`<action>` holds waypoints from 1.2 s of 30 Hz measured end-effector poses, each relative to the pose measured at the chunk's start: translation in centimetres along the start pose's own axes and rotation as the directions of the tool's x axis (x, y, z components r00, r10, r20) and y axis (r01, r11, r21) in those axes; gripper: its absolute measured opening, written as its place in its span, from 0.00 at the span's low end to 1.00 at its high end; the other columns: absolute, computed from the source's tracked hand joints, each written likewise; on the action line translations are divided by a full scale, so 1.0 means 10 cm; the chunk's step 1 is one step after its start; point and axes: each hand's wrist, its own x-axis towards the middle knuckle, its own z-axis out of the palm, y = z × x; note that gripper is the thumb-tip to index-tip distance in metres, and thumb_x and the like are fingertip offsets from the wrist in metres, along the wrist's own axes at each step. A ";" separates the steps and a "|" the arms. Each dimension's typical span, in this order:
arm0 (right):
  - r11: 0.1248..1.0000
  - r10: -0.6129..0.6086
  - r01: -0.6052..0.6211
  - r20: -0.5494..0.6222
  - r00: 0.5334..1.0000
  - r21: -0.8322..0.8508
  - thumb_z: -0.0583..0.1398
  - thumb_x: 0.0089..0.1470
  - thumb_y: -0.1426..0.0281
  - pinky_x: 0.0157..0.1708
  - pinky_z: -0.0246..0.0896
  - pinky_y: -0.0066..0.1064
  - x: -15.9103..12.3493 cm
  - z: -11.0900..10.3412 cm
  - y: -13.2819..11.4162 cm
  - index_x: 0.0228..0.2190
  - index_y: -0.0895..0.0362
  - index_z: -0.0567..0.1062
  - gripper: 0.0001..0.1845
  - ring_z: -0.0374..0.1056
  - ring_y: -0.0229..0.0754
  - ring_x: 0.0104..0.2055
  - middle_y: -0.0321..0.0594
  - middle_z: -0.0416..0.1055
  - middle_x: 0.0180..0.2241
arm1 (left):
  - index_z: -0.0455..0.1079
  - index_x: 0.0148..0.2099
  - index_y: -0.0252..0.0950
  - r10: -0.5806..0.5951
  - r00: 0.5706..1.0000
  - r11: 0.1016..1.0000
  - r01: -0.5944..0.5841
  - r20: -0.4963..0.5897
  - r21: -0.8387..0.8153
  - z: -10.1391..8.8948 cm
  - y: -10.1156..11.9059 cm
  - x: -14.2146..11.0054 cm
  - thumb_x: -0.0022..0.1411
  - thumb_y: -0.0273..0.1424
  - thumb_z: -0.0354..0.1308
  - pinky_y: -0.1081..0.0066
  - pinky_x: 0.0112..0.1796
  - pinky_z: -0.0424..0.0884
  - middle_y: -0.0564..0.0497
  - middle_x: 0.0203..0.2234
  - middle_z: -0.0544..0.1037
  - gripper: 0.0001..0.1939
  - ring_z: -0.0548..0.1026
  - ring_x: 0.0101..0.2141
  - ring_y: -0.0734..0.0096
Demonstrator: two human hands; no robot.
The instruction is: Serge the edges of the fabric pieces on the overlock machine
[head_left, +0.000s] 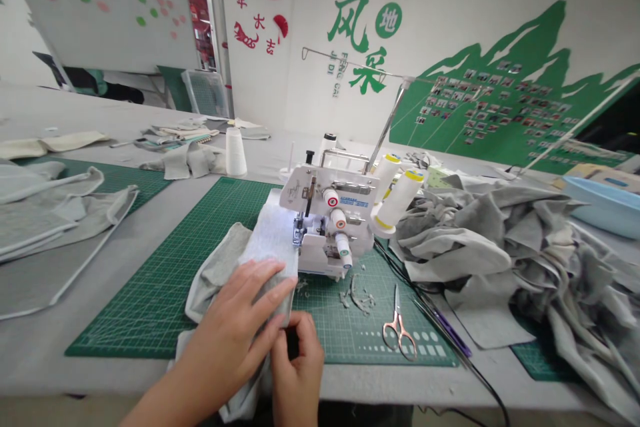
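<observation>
my left hand lies flat on the grey fabric, apparently to keep its layers together, while my right hand pinches the edge below it. the cloth rests against the foot of the overlock sewing machine on a green cutting mat, with scissors close by.

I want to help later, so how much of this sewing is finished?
Done: the grey pieces with stitched edges on the left look finished. In hand: the left hand lies on and the right hand pinches grey fabric by the overlock machine. Left: the crumpled grey heap looks unsewn.
</observation>
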 end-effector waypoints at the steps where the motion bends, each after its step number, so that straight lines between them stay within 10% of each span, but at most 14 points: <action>1: 1.000 0.010 -0.010 -0.004 1.000 0.012 0.56 0.59 0.70 0.33 0.63 0.29 0.00 0.00 0.01 0.28 0.54 0.72 0.08 0.65 0.42 0.31 0.35 0.70 0.28 | 0.63 0.64 0.41 0.000 1.000 1.000 0.000 -0.001 0.000 0.00 0.00 0.00 0.67 0.27 0.52 0.51 0.62 0.59 0.45 0.63 0.63 0.24 0.61 0.62 0.56; 9: 0.987 0.003 0.016 -0.111 0.994 0.162 0.58 0.56 0.73 0.31 0.66 0.24 0.01 0.02 -0.02 0.34 0.53 0.71 0.04 0.66 0.37 0.29 0.30 0.67 0.28 | 0.64 0.63 0.42 -0.022 1.000 1.000 0.021 -0.020 -0.010 0.01 0.00 0.00 0.67 0.27 0.52 0.50 0.61 0.61 0.45 0.62 0.65 0.23 0.62 0.62 0.55; 21: 0.989 -0.056 0.063 -0.050 0.997 0.137 0.56 0.60 0.76 0.47 0.74 0.34 -0.07 -0.04 0.12 0.59 0.51 0.71 0.26 0.77 0.45 0.49 0.44 0.79 0.50 | 0.62 0.65 0.42 -0.036 0.999 0.999 0.036 -0.005 -0.014 0.01 -0.01 0.02 0.66 0.27 0.53 0.50 0.62 0.62 0.45 0.62 0.66 0.26 0.64 0.61 0.54; 36: 0.992 -0.050 0.050 -0.001 0.999 0.112 0.58 0.54 0.77 0.38 0.73 0.30 0.00 -0.08 0.00 0.41 0.53 0.82 0.17 0.77 0.44 0.37 0.40 0.81 0.36 | 0.61 0.66 0.43 0.013 0.998 0.999 -0.015 0.061 0.035 -0.07 -0.09 0.12 0.60 0.27 0.55 0.47 0.63 0.58 0.46 0.65 0.63 0.31 0.61 0.64 0.52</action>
